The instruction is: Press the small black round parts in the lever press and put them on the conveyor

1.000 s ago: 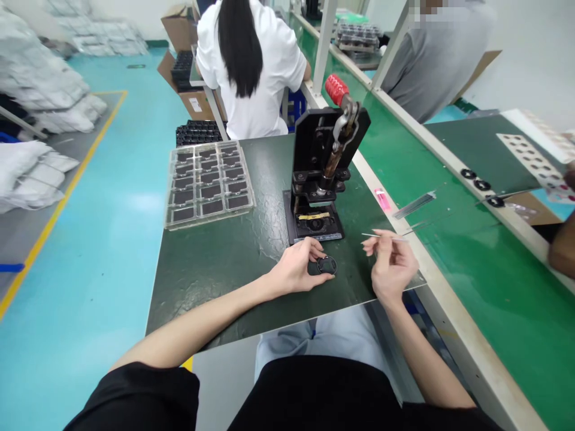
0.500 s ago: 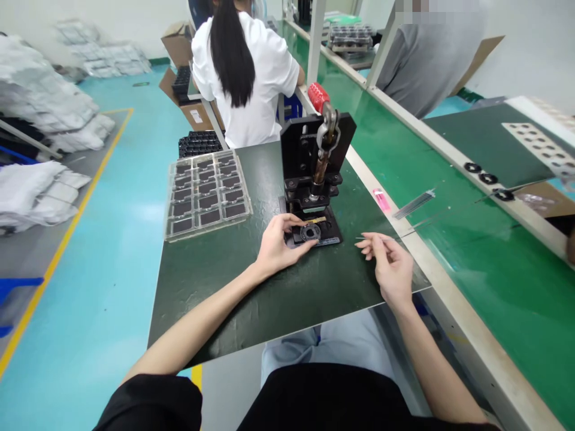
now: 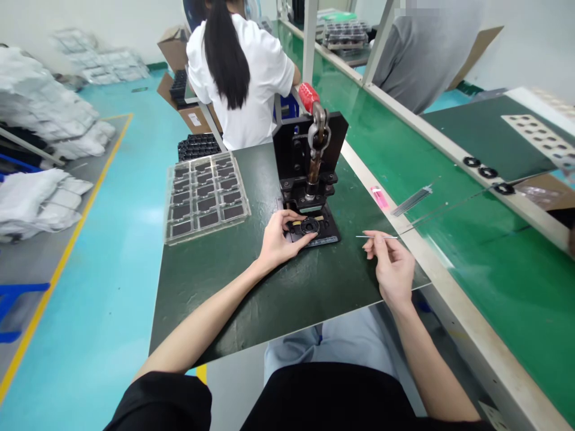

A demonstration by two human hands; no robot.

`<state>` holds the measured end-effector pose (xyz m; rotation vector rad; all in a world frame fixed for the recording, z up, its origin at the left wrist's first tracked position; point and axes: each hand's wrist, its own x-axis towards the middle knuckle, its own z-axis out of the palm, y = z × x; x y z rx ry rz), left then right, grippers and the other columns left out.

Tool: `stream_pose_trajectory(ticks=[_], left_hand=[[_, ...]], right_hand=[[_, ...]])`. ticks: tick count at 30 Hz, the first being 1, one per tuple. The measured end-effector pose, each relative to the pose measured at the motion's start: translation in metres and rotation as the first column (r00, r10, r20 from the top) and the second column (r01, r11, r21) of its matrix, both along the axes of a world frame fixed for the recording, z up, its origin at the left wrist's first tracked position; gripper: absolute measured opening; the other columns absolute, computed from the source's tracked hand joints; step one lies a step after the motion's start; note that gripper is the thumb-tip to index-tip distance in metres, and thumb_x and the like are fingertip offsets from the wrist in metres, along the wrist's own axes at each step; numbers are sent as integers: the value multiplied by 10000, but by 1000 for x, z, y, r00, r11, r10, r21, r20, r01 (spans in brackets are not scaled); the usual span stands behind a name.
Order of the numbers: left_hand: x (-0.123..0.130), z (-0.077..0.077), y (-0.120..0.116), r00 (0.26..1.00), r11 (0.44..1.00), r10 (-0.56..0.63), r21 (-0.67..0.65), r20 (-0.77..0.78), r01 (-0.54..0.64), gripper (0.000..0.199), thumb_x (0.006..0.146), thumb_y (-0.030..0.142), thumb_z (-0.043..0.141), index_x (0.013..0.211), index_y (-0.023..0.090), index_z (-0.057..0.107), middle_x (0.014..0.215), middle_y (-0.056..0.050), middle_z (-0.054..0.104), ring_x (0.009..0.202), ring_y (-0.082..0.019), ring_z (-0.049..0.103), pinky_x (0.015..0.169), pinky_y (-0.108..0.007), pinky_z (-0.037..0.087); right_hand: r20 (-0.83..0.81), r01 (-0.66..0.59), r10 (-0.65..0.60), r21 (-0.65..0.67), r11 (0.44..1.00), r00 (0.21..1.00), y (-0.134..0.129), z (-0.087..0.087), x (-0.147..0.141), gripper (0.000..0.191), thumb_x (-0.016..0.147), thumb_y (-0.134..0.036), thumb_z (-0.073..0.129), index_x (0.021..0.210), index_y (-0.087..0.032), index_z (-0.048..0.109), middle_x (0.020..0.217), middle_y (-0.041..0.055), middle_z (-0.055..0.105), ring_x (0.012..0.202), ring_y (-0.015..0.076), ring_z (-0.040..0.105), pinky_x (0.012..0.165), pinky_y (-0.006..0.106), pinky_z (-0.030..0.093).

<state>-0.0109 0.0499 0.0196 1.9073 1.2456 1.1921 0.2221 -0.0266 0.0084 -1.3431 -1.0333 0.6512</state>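
Black disc (image 3: 309, 226) on press base (image 3: 327, 234) touching left hand (image 3: 279, 239)

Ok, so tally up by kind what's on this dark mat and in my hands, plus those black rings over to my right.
Hand press: 1
Clear plastic tray: 1
Round black part under the left hand: 1
Thin metal pick in the right hand: 1
Black rings: 3
Total: 7

The press (image 3: 309, 152) is matt black metal with a glossy red grip (image 3: 308, 97); the slim pick (image 3: 376, 236) is bright metal; the tray (image 3: 167, 206) is clear plastic; the bench mat (image 3: 202, 305) is glossy.
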Motion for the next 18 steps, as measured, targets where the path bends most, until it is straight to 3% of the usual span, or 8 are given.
stream_pose_trajectory(ticks=[2,5,8,11,14,18], left_hand=[[-1,-1,1,1000,1000,-14,2,10,14,485,741,328,906,1054,230,550,1096,-65,780,979,-230,741,761,-337,513],[-3,-2,1,999,999,-48,10,19,48,548,717,335,927,1085,228,536,1133,-67,768,965,-217,731,760,-329,519],[-7,-4,1,998,997,-56,45,-6,56,571,711,341,930,1107,228,533,1138,-62,745,948,-207,703,758,-328,530],[-9,-9,1,996,993,28,118,-81,-18,618,667,388,949,1103,225,544,1112,-69,680,989,-233,648,771,-352,545],[-9,-17,4,986,982,125,154,-113,-107,762,586,453,974,1136,218,500,1136,-83,587,1055,-272,599,807,-399,569],[-7,-26,8,988,979,148,151,-49,-139,973,524,465,991,1248,217,391,1258,-110,482,1184,-305,553,909,-460,595]], right_hand=[[48,55,-56,25,998,997,0,-1,0,339,988,-472,628,927,-166,759,895,63,719,644,120,559,612,280,479],[148,143,-167,162,976,975,0,0,0,323,1012,-431,596,891,-168,741,1006,96,727,878,184,663,764,329,539],[243,106,-193,329,938,951,4,14,-1,292,1064,-359,509,965,-175,713,989,89,720,1016,218,694,914,396,545],[334,39,-210,453,891,919,23,52,-3,304,1092,-362,439,1101,-194,691,873,52,675,844,194,688,831,385,552],[403,-5,-212,474,880,890,66,106,-9,388,1087,-464,429,1002,-211,711,796,46,613,711,181,603,690,354,510],[464,-263,58,389,883,884,144,171,-21,490,1044,-595,486,888,-210,746,611,-3,457,563,157,471,593,348,436]])
